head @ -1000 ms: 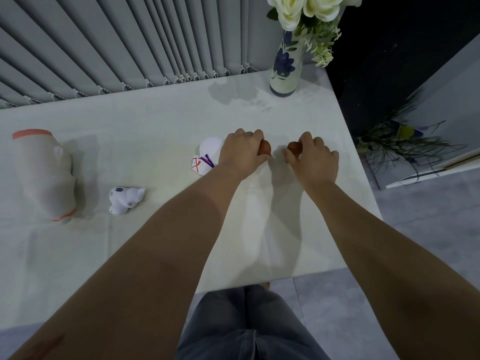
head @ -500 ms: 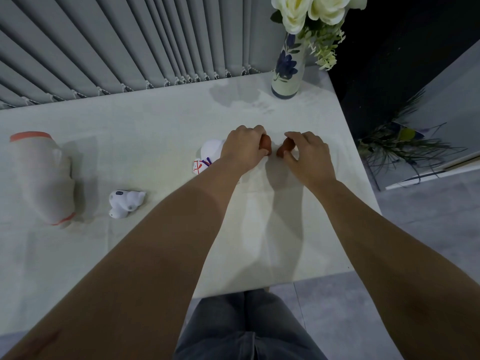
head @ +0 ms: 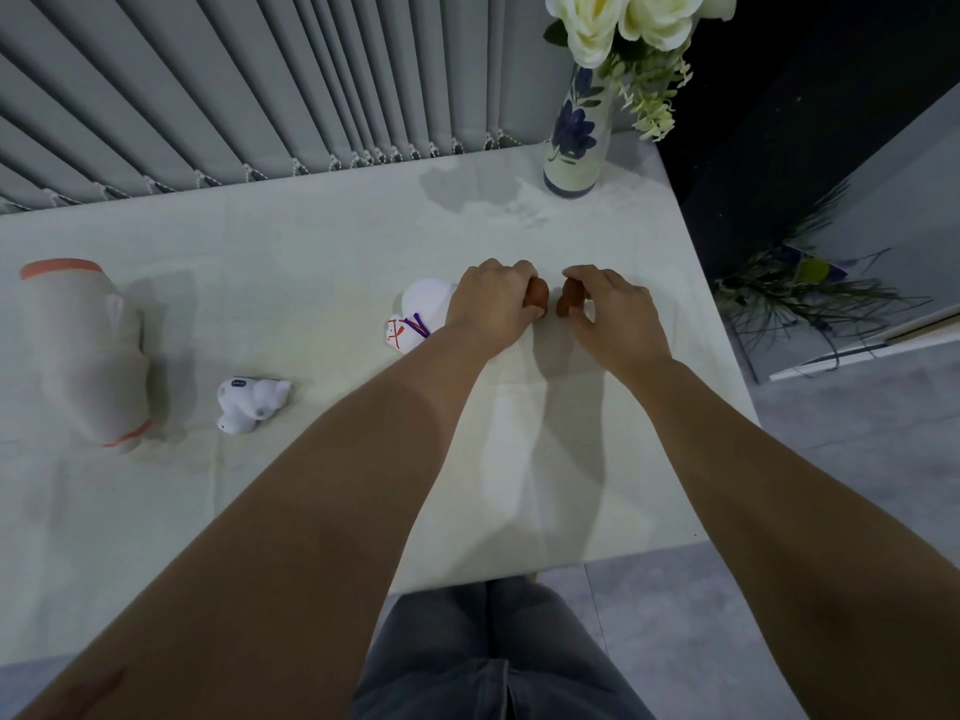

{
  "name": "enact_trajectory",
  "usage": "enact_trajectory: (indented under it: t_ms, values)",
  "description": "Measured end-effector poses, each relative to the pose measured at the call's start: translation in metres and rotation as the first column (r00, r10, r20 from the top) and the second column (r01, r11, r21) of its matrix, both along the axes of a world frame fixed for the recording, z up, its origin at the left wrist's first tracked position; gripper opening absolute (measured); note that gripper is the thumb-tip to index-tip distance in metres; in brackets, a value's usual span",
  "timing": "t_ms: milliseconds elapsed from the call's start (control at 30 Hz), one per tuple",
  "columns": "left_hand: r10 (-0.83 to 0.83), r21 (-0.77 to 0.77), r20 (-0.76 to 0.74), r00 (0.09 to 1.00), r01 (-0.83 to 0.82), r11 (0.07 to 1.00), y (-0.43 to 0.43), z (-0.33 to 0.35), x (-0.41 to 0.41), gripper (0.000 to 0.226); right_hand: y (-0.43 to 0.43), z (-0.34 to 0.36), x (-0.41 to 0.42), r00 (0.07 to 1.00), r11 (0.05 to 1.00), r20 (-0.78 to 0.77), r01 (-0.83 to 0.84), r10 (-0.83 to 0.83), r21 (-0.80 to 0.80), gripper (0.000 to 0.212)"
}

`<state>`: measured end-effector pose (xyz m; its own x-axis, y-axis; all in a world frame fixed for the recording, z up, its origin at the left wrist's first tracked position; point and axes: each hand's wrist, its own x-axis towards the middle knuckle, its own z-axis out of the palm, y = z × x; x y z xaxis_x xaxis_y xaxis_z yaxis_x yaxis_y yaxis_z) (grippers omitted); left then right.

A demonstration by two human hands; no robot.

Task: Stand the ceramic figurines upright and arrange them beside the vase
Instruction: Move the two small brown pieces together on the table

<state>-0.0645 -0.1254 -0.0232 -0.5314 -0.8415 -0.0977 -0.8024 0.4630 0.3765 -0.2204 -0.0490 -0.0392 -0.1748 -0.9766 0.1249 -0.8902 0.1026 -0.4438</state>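
Observation:
A blue-flowered vase (head: 575, 132) with white roses stands at the table's far right corner. My left hand (head: 493, 304) grips a small brown figurine (head: 538, 293) near the table's middle right. Close beside it, my right hand (head: 615, 314) pinches a second small brown figurine (head: 569, 296). The two brown pieces are a short gap apart. A white figurine with red and purple marks (head: 415, 314) lies on its side just left of my left hand. A small white figurine (head: 252, 402) lies toppled further left. A large pale figurine with orange trim (head: 83, 350) lies on its side at the far left.
The white table (head: 311, 241) ends at the right edge near my right arm, with grey floor beyond. Grey vertical blinds (head: 260, 85) run along the back edge. A green plant (head: 795, 288) lies on the floor to the right.
My right hand has shifted left and turned its brown figurine, bringing it closer to the one in my left hand. The left hand has barely moved.

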Motion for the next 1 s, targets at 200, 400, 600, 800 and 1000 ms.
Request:
enact_trajectory:
  t_ms: [200, 400, 600, 800, 1000]
  values:
    - [-0.009, -0.007, 0.000, 1.000, 0.009, 1.000, 0.002, -0.001, 0.000, 0.036, 0.000, -0.001, -0.001, 1.000, 1.000, -0.003, -0.011, 0.011, 0.016, 0.036]
    - [0.013, 0.004, 0.014, 1.000, -0.013, 1.000, 0.002, -0.004, 0.002, 0.038, -0.001, 0.001, 0.000, 1.000, 1.000, 0.026, -0.005, 0.005, 0.024, 0.036]
    - [-0.008, 0.004, 0.028, 1.000, 0.007, 1.000, 0.003, -0.004, 0.002, 0.038, 0.000, 0.000, -0.001, 1.000, 0.999, 0.028, -0.005, 0.004, 0.034, 0.036]
    - [-0.013, 0.007, 0.040, 0.999, 0.013, 1.000, 0.005, 0.002, 0.007, 0.053, 0.001, 0.005, 0.000, 1.000, 0.997, 0.019, 0.021, -0.022, 0.068, 0.047]
    - [0.021, -0.035, -0.111, 0.994, -0.025, 0.999, 0.015, 0.015, 0.025, 0.048, 0.008, 0.024, 0.014, 0.992, 0.992, -0.042, 0.117, -0.119, -0.037, 0.054]
